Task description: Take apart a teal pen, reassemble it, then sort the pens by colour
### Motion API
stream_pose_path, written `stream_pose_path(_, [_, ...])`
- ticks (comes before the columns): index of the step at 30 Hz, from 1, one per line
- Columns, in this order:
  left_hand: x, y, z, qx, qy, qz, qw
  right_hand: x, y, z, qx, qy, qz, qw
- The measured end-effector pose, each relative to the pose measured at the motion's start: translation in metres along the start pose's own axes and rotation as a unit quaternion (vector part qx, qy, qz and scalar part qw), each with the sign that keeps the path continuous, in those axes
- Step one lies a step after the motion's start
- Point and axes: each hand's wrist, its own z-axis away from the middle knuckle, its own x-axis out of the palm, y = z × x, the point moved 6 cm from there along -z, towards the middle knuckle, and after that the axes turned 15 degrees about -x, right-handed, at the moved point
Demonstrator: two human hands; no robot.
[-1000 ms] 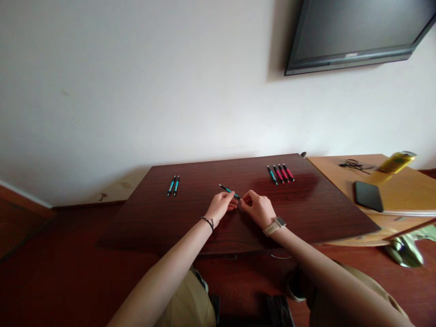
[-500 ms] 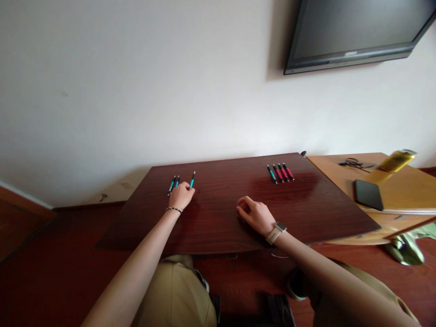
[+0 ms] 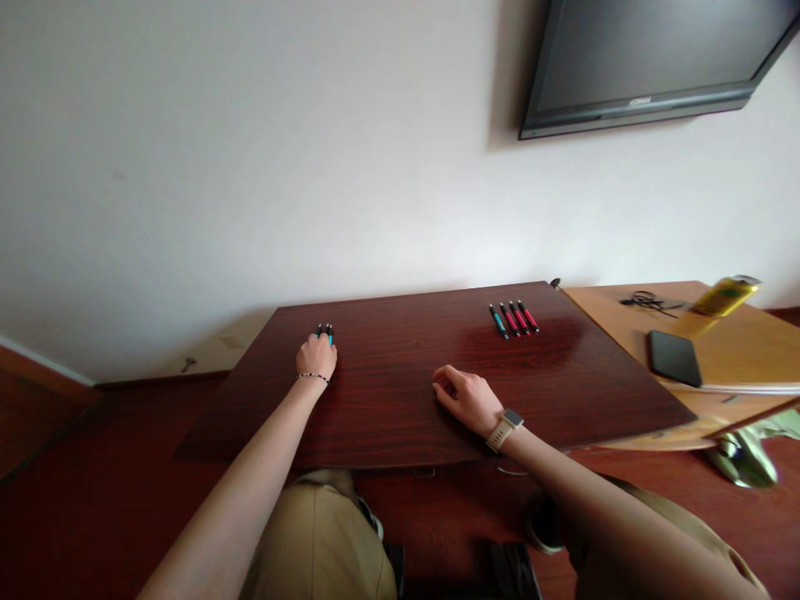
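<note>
My left hand (image 3: pixel 316 357) is closed at the left part of the dark wooden table (image 3: pixel 387 350), over three blue-and-black pens. Only the tops of these pens show past the fingers. The rightmost blue pen (image 3: pixel 331 334) is in its grip, close beside the other two. My right hand (image 3: pixel 470 398) rests on the tabletop nearer the front, loosely curled and holding nothing, with a gap between thumb and fingers. Farther back on the right lie another blue pen (image 3: pixel 498 321) and three pink-and-black pens (image 3: pixel 518 317), side by side in a row.
A lower light-wood cabinet (image 3: pixel 750 350) adjoins the table's right side. On it are a black phone-like slab (image 3: pixel 673 357), a black cable (image 3: pixel 650 302) and a yellow can (image 3: pixel 728 295). A television (image 3: pixel 637 67) hangs on the wall behind.
My left hand has moved left with the blue pen, bringing it from a spot apart to right beside the other two blue pens. My right hand has stayed in place.
</note>
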Motion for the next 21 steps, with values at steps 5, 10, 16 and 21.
stream_pose_path(5, [0.002,0.001,-0.008,0.006,0.0,-0.003,1.0,0.0,0.0,0.0,-0.008,0.0,0.008,1.0])
stream_pose_path(10, [0.004,0.0,-0.014,-0.01,-0.023,0.011,1.0,0.001,-0.001,0.001,-0.013,0.0,0.007,1.0])
stream_pose_path(16, [0.006,0.0,-0.016,-0.017,-0.046,0.014,0.999,0.0,-0.002,0.001,-0.02,0.002,0.006,1.0])
stream_pose_path(21, [0.005,0.004,-0.013,-0.006,-0.041,0.02,0.999,0.0,-0.002,0.001,-0.021,0.002,0.003,1.0])
